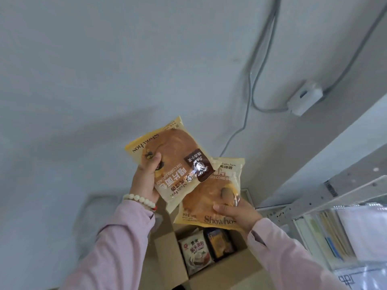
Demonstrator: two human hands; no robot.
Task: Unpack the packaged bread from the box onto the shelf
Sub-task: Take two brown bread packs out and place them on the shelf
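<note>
Head view — each hand's fingers (156,159) hold one "Showhos" bread pack (171,162).

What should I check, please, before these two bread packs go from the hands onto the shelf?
1. Left hand grips its bread pack: ok.
2. Right hand grips the second pack: ok.
3. Packs held apart: not ok, the left one overlaps the right.
4. Both lifted above the box: ok.
5. Free space on the shelf: cannot tell.
6. Box emptied: not ok, other packets remain inside.
</note>
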